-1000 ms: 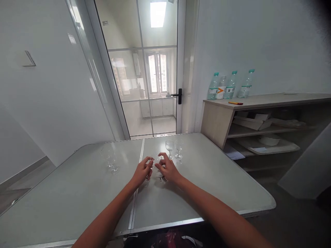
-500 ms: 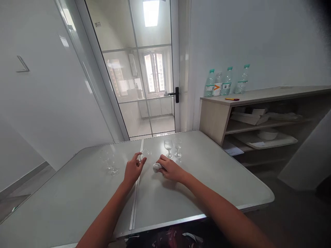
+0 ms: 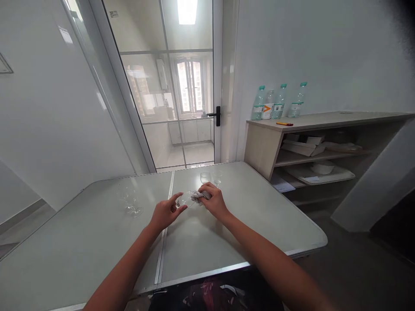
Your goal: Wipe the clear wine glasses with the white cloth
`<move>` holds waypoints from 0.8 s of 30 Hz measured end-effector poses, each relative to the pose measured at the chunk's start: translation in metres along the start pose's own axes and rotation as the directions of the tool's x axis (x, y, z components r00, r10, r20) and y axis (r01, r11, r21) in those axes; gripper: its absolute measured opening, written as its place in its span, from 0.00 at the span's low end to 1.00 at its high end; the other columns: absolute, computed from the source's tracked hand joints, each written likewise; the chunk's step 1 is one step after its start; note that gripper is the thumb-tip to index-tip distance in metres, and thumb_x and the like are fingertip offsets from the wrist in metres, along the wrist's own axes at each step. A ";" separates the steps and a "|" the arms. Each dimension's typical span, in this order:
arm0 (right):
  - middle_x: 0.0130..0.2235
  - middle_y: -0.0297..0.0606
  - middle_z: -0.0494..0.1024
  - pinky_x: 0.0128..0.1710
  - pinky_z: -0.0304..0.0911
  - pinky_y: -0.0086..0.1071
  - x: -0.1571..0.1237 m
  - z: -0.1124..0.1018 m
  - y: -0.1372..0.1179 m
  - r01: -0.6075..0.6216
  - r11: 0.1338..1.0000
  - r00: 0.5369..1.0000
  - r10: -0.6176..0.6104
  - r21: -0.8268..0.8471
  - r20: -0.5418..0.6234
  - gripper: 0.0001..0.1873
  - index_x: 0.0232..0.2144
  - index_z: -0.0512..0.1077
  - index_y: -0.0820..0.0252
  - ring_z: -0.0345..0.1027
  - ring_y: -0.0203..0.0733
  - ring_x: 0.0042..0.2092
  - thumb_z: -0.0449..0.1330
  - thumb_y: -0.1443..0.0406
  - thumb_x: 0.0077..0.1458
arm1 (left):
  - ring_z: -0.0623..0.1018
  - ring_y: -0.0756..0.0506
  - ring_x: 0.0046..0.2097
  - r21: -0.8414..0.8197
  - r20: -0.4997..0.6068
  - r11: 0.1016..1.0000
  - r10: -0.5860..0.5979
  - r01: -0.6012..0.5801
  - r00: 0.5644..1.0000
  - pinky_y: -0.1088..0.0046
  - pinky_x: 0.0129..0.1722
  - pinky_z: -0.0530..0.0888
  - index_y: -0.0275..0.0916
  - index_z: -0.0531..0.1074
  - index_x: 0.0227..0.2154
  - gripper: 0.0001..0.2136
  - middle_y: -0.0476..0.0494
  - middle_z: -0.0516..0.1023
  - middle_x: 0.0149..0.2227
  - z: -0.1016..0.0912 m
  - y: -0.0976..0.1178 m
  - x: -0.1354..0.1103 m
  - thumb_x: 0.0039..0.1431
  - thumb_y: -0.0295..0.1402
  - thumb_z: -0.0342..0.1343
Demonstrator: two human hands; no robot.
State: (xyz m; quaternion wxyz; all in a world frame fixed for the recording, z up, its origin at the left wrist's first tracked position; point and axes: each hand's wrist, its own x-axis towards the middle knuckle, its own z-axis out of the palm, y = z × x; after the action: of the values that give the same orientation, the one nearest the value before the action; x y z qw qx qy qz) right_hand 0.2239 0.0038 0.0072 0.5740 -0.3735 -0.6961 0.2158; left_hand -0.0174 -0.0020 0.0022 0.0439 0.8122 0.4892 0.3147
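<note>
Over the middle of the table, my left hand [image 3: 167, 211] grips a clear stemmed glass [image 3: 185, 199] that lies tilted on its side, its mouth toward the right. My right hand [image 3: 212, 201] is closed round a bunched white cloth [image 3: 196, 196], which meets the right end of that glass. Whether the cloth reaches inside the rim I cannot tell. Behind my right hand stand two more stemmed glasses, one at the left [image 3: 205, 176] and one at the right [image 3: 217, 176], their lower parts partly hidden. On the left half of the table other clear stemmed glasses [image 3: 129, 203] stand close together.
The pale table [image 3: 227, 242] has a metal seam running front to back. Several plastic bottles [image 3: 278, 103] and a yellow-red pen [image 3: 284, 124] are on the wooden shelf unit [image 3: 262, 147] at the right. A glass door [image 3: 181, 95] is beyond the table.
My right hand has brought the white cloth up and against the glass in my left hand. The glass has turned, its mouth now toward the cloth. The view has shifted slightly.
</note>
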 end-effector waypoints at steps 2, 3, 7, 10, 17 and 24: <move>0.35 0.36 0.73 0.34 0.60 0.30 0.000 -0.001 -0.002 -0.031 0.999 0.999 0.030 0.028 0.045 0.06 0.30 0.76 0.59 0.67 0.39 0.36 0.61 0.72 0.47 | 0.70 0.50 0.24 0.032 0.011 0.999 0.010 -0.011 1.000 0.76 0.29 0.64 0.42 0.72 0.56 0.26 0.55 0.69 0.21 0.000 0.003 -0.001 0.62 0.53 0.54; 0.34 0.35 0.72 0.33 0.59 0.30 0.001 -0.002 -0.003 -0.054 0.998 0.995 0.050 0.042 0.089 0.06 0.29 0.76 0.60 0.67 0.38 0.34 0.61 0.72 0.47 | 0.70 0.50 0.24 0.040 0.011 0.999 0.012 -0.013 1.000 0.76 0.29 0.64 0.42 0.72 0.56 0.26 0.55 0.69 0.21 0.000 0.004 -0.001 0.62 0.54 0.54; 0.39 0.37 0.71 0.38 0.62 0.30 0.002 -0.009 -0.008 -0.085 0.986 0.953 0.039 0.141 0.299 0.14 0.36 0.79 0.59 0.67 0.39 0.39 0.57 0.73 0.50 | 0.70 0.51 0.23 0.032 -0.038 0.999 -0.008 0.009 0.999 0.76 0.29 0.64 0.43 0.73 0.55 0.27 0.55 0.69 0.20 -0.003 0.006 -0.001 0.61 0.55 0.55; 0.46 0.40 0.69 0.40 0.63 0.31 0.002 -0.012 -0.007 -0.068 0.989 0.922 0.012 0.131 0.386 0.17 0.44 0.79 0.57 0.67 0.40 0.44 0.58 0.71 0.54 | 0.69 0.51 0.22 0.035 -0.093 0.999 -0.018 0.021 0.996 0.76 0.29 0.64 0.42 0.73 0.55 0.27 0.55 0.69 0.20 -0.003 0.003 -0.002 0.61 0.55 0.55; 0.47 0.40 0.71 0.42 0.66 0.34 -0.007 0.005 0.001 0.058 0.998 0.993 -0.054 -0.037 0.108 0.21 0.52 0.75 0.54 0.67 0.37 0.36 0.56 0.71 0.58 | 0.74 0.50 0.24 0.151 -0.070 0.987 0.062 -0.051 0.996 0.76 0.29 0.65 0.45 0.73 0.57 0.28 0.52 0.75 0.22 0.005 -0.002 -0.003 0.61 0.57 0.54; 0.48 0.41 0.78 0.52 0.66 0.39 -0.003 -0.008 -0.005 0.010 0.988 0.947 -0.059 0.154 0.316 0.14 0.47 0.77 0.57 0.72 0.45 0.49 0.60 0.65 0.58 | 0.75 0.49 0.25 0.126 -0.108 0.992 0.014 0.000 0.994 0.76 0.30 0.66 0.46 0.74 0.56 0.29 0.52 0.76 0.22 0.006 0.004 -0.004 0.59 0.58 0.54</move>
State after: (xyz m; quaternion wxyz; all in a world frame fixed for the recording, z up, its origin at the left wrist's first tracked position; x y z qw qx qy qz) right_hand 0.2309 -0.0028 0.0112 0.4839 -0.2770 -0.7679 0.3152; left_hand -0.0122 -0.0055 -0.0029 -0.0351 0.7967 0.5070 0.3271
